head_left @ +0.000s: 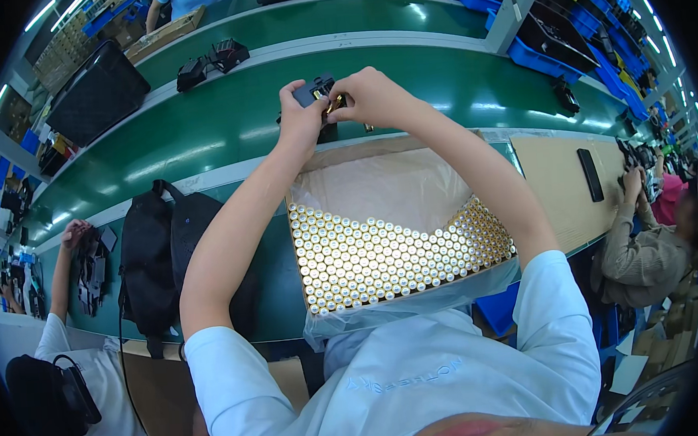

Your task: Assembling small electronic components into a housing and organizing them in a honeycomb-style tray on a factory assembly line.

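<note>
Over the green bench, my left hand [301, 118] grips a small black plastic case [315, 89], its fingers wrapped round the left side. My right hand [372, 97] is at the case's right side, thumb and fingers pinching a gold-coloured battery [339, 101]. Whether this battery sits in the case or just beside it, I cannot tell. A further gold piece [369, 127] shows below my right hand. Between my forearms stands an open carton [386, 164] lined with clear plastic. Rows of upright batteries [371, 256], gold-sided with pale ends, fill its nearer part.
A black backpack [150, 254] lies left of the carton. Right of it, a cardboard sheet [550, 182] bears a black bar-shaped part [590, 175]. Black devices [213, 62] rest on the ledge beyond. Co-workers sit left [96, 393] and right [643, 256]; blue bins [543, 58] stand far right.
</note>
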`<action>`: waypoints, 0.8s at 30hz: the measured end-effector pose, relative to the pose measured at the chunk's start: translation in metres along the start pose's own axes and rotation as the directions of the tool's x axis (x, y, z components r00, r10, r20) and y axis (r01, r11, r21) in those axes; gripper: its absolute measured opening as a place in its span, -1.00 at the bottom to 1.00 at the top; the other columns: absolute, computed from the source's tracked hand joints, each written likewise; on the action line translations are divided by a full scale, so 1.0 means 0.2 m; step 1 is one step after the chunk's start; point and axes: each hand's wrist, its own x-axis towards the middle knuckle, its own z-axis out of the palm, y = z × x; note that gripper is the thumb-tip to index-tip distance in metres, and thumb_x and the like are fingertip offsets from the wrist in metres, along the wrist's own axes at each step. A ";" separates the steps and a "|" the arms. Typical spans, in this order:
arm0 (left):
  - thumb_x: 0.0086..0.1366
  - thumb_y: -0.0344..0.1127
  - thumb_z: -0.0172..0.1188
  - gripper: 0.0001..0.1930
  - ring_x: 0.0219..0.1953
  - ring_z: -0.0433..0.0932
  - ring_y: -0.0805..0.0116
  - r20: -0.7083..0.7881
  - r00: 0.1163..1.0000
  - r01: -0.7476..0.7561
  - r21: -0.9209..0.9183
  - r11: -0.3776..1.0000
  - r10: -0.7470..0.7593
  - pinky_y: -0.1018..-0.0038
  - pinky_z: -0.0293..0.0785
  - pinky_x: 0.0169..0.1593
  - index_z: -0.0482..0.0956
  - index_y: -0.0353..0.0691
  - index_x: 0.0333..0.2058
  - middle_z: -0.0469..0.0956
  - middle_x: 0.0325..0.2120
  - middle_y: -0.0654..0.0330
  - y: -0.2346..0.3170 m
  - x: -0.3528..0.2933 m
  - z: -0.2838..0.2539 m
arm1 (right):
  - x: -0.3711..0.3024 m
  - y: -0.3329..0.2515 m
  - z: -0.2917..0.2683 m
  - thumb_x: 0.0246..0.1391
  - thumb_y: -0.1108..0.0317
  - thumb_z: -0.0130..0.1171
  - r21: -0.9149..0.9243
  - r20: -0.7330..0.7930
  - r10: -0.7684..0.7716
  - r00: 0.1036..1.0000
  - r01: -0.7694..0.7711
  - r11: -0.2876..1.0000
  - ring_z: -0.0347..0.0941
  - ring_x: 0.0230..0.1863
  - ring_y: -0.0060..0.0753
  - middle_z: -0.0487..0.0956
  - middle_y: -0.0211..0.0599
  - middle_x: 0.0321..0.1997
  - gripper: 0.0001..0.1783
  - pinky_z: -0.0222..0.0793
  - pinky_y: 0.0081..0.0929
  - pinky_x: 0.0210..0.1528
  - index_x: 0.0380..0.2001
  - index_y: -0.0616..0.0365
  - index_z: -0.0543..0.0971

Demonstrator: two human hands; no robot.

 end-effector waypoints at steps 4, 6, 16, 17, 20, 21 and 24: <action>0.30 -0.50 0.09 -0.45 0.00 0.46 0.12 0.050 0.999 0.000 -0.140 0.990 0.007 0.38 0.57 -0.02 0.16 -0.17 0.24 0.28 0.07 -0.12 0.02 -0.01 0.02 | 0.01 0.08 0.06 -0.03 0.40 0.37 -0.030 -0.028 -0.143 0.989 0.142 0.989 0.46 -0.48 -0.28 0.64 -0.28 -0.39 -0.82 0.41 -0.42 -0.34 -0.31 0.20 0.72; 0.30 -0.48 0.08 -0.46 -0.01 0.46 0.13 0.039 0.999 0.000 -0.154 0.988 0.006 0.37 0.56 -0.03 0.17 -0.17 0.24 0.29 0.07 -0.12 0.04 -0.03 0.02 | 0.00 0.08 0.07 -0.03 0.41 0.36 -0.049 -0.044 -0.210 0.977 0.208 0.977 0.46 -0.47 -0.28 0.64 -0.27 -0.38 -0.82 0.41 -0.41 -0.33 -0.30 0.19 0.72; 0.31 -0.36 0.07 -0.46 -0.03 0.44 0.13 0.093 0.996 0.033 -0.224 0.974 -0.012 0.30 0.54 -0.03 0.16 -0.15 0.24 0.29 0.07 -0.13 0.02 -0.01 0.00 | -0.01 0.07 0.01 -0.01 0.47 0.35 -0.068 -0.049 -0.255 0.966 0.252 0.965 0.49 -0.33 -0.26 0.60 -0.22 -0.20 -0.72 0.44 -0.41 -0.21 -0.16 0.14 0.70; 0.29 -0.38 0.09 -0.44 -0.04 0.46 0.14 0.100 0.995 0.032 -0.233 0.972 -0.009 0.32 0.55 -0.04 0.15 -0.17 0.24 0.30 0.07 -0.13 0.02 0.00 0.00 | 0.00 0.08 0.00 -0.01 0.47 0.36 -0.053 -0.061 -0.235 0.970 0.232 0.971 0.48 -0.31 -0.26 0.59 -0.23 -0.18 -0.71 0.45 -0.41 -0.19 -0.14 0.13 0.69; 0.24 -0.41 0.15 -0.39 -0.07 0.49 0.16 0.118 0.993 0.033 -0.250 0.968 -0.003 0.35 0.58 -0.05 0.13 -0.20 0.23 0.32 0.06 -0.14 0.02 0.00 0.00 | 0.01 0.09 0.00 -0.01 0.46 0.37 -0.021 -0.086 -0.190 0.978 0.189 0.982 0.48 -0.29 -0.25 0.58 -0.24 -0.15 -0.67 0.45 -0.41 -0.16 -0.11 0.11 0.68; 0.22 -0.41 0.17 -0.37 -0.06 0.50 0.16 0.117 0.993 0.004 -0.189 0.982 0.018 0.35 0.58 -0.05 0.12 -0.20 0.23 0.32 0.06 -0.14 0.01 0.00 0.01 | 0.02 0.09 0.00 0.00 0.45 0.38 -0.011 -0.101 -0.180 0.978 0.180 0.984 0.48 -0.27 -0.25 0.57 -0.24 -0.13 -0.66 0.45 -0.41 -0.14 -0.09 0.11 0.68; 0.17 -0.43 0.26 -0.30 -0.06 0.52 0.15 0.118 0.989 -0.086 -0.007 0.996 0.086 0.36 0.58 -0.03 0.12 -0.22 0.24 0.32 0.07 -0.15 0.00 -0.01 0.01 | 0.03 0.10 0.00 0.00 0.43 0.40 0.019 -0.146 -0.153 0.977 0.157 0.987 0.48 -0.20 -0.25 0.54 -0.24 -0.07 -0.61 0.45 -0.42 -0.08 -0.04 0.10 0.66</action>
